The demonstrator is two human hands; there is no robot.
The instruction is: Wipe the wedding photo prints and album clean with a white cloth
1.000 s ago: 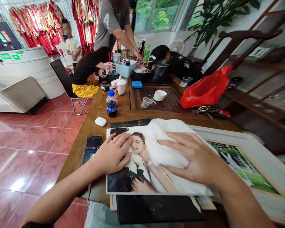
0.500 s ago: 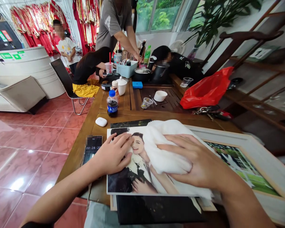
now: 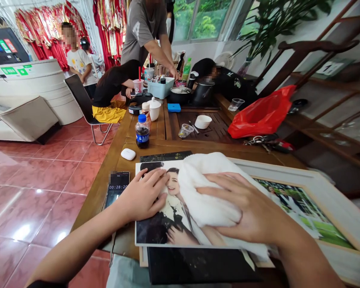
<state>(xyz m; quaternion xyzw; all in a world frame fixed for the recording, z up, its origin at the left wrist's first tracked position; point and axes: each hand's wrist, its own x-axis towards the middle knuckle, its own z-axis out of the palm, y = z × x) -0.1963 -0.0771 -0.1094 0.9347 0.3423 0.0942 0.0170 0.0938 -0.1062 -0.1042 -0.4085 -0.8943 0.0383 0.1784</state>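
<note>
A large photo panel (image 3: 180, 234) lies flat in front of me, on top of a dark board (image 3: 195, 266). My left hand (image 3: 148, 192) rests flat on its upper left part, fingers spread. A bunched white cloth (image 3: 201, 196) sits on the panel's right half, and my right hand (image 3: 243, 204) is wrapped over it, pressing it to the surface. The cloth and my right hand hide much of the picture's right side. Partly under the panel at the right is a white-framed photo (image 3: 306, 212).
Left of the panel lie a phone (image 3: 115, 190) and a white case (image 3: 128, 154). Behind stand a blue-capped bottle (image 3: 142, 132), a white bowl (image 3: 203, 121) and a red plastic bag (image 3: 261, 116). Several people are around the table's far end.
My right hand and the white cloth have shifted slightly left and toward me on the panel. My left hand has stayed in place.
</note>
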